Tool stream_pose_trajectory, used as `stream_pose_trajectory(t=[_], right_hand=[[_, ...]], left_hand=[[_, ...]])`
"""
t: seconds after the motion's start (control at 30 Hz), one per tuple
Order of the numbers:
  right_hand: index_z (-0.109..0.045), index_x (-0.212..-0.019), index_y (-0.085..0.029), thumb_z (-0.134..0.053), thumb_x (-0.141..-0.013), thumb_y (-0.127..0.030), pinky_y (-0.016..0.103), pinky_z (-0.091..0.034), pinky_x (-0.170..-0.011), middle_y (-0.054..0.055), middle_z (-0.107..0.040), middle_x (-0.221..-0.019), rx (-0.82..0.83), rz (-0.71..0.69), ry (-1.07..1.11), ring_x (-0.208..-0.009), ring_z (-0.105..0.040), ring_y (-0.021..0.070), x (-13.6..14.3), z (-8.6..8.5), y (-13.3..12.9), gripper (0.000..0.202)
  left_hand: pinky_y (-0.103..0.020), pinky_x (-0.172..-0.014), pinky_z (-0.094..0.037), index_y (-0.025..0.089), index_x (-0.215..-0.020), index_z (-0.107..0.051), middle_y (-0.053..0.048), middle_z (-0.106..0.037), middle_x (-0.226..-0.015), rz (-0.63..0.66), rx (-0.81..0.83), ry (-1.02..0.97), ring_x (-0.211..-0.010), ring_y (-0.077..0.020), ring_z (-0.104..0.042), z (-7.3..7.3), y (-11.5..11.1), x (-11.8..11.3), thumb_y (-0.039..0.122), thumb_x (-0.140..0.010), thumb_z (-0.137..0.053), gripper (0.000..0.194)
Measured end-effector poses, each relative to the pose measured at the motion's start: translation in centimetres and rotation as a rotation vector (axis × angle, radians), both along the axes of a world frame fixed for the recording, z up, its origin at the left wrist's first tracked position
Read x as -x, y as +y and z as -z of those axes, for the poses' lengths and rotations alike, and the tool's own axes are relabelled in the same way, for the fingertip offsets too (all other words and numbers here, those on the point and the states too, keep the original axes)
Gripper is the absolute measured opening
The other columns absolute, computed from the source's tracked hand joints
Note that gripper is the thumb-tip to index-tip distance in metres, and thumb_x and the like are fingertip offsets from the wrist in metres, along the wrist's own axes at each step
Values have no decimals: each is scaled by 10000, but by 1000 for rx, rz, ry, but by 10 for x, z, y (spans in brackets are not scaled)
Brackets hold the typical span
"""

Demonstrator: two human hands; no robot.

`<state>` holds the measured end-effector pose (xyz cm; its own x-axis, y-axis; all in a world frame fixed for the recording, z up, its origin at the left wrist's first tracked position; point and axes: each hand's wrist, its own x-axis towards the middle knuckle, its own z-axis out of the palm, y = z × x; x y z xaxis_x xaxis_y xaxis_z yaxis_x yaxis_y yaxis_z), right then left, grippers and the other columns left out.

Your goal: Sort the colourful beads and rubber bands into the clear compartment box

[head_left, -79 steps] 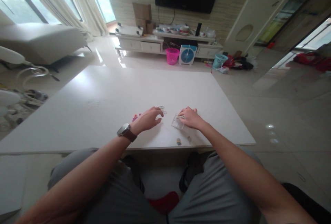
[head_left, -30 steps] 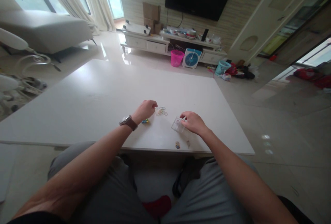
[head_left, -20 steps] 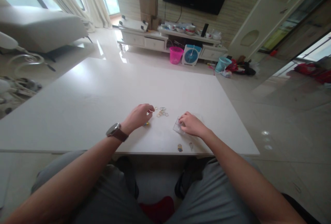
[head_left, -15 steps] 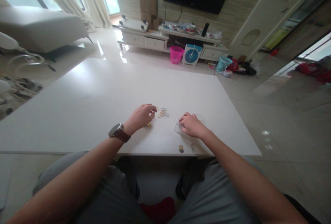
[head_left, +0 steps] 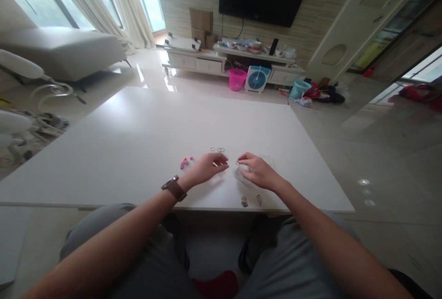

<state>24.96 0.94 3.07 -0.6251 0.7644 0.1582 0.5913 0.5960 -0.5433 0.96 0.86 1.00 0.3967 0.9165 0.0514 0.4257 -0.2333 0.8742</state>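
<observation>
My left hand (head_left: 211, 166) hovers over the table, with fingers bent, a gap between them and the thumb, and nothing visible in them. Just beyond it lie several small rings (head_left: 220, 149), partly hidden by the hand. My right hand (head_left: 258, 172) is above a clear plastic box (head_left: 267, 160), and a small ring (head_left: 237, 162) shows at its fingertips. Left of my left hand are several small pink and orange pieces (head_left: 184, 164). Near the table's front edge lie a yellow-and-blue cartoon figure piece (head_left: 244, 202) and a small pale pointed piece (head_left: 259, 200).
The white table (head_left: 148, 128) extends forward and left. Beyond it stand a low TV cabinet (head_left: 183, 61), a pink basket (head_left: 237, 80), a blue fan (head_left: 257, 79) and a light-blue basket (head_left: 299, 90). A white chair (head_left: 20, 66) is on the left.
My left hand has moved right, from the rings towards my right hand, uncovering the pink pieces. My right hand has lifted a little from the box, and a ring now shows at its fingertips.
</observation>
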Motion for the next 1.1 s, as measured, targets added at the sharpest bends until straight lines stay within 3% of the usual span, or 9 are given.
stream_pose_trajectory(t=[0.13, 0.3, 0.43, 0.53, 0.63, 0.73, 0.9, 1.1], right_hand=[[-690, -1159, -217, -589, -830, -101, 360, -484, -992, 80, -639, -1164, -3, -117, 70, -1096, -606, 209, 13, -8, -12, 363], [-656, -1191, -213, -586, -834, -108, 375, -479, -1014, 85, -625, -1191, -17, -121, 100, -1117, -597, 212, 19, -8, -13, 379], [-608, -1250, -213, -594, -821, -107, 398, -450, -1056, 97, -586, -1271, -82, -53, 148, -1192, -551, 220, 19, -6, -9, 443], [-653, -1141, -218, -600, -812, -108, 412, -457, -1034, 90, -601, -1225, -131, 52, 154, -1150, -564, 222, 15, -5, -5, 352], [-682, -1013, -198, -603, -812, -120, 405, -471, -994, 87, -629, -1133, -155, 126, 122, -1089, -578, 222, 6, -5, -1, 230], [-683, -977, -197, -601, -815, -133, 388, -470, -976, 77, -645, -1078, -170, 181, 100, -1053, -579, 221, -2, -8, 1, 193], [-666, -1042, -184, -566, -827, -144, 361, -458, -957, 79, -660, -1055, -188, 248, 52, -1031, -581, 222, -12, -13, 7, 240], [-644, -1076, -200, -505, -836, -114, 286, -458, -790, 40, -703, -935, -70, 294, -71, -857, -625, 178, -24, -11, 17, 291]], left_hand=[[-308, -784, -554, 165, -993, -649, -82, -738, -900, 21, 159, -303, -856, -183, -698, 7, -4, -15, 401, -788, -730, 323], [-318, -764, -560, 147, -925, -662, -74, -740, -804, -4, 215, -358, -798, -189, -706, 10, 4, -12, 390, -748, -767, 318], [-311, -766, -548, 148, -881, -705, -72, -751, -820, -120, 99, -196, -798, -185, -695, 6, 21, 6, 380, -772, -711, 256], [-307, -768, -532, 164, -848, -730, -65, -758, -839, -279, -49, 44, -783, -178, -681, 5, 33, 23, 359, -792, -652, 217], [-290, -741, -520, 178, -830, -740, -57, -758, -827, -322, -108, 202, -773, -176, -675, 9, 39, 35, 336, -795, -624, 199], [-285, -760, -520, 182, -860, -739, -54, -757, -846, -300, -149, 276, -792, -175, -676, 17, 40, 38, 317, -813, -598, 201], [-321, -936, -495, 190, -1157, -680, -81, -733, -1089, -266, -261, 356, -988, -193, -665, 21, 42, 35, 244, -886, -478, 342], [-336, -970, -476, 199, -929, -737, -67, -707, -1071, -42, -314, 421, -1002, -200, -642, 12, 39, 31, 148, -852, -410, 340]])
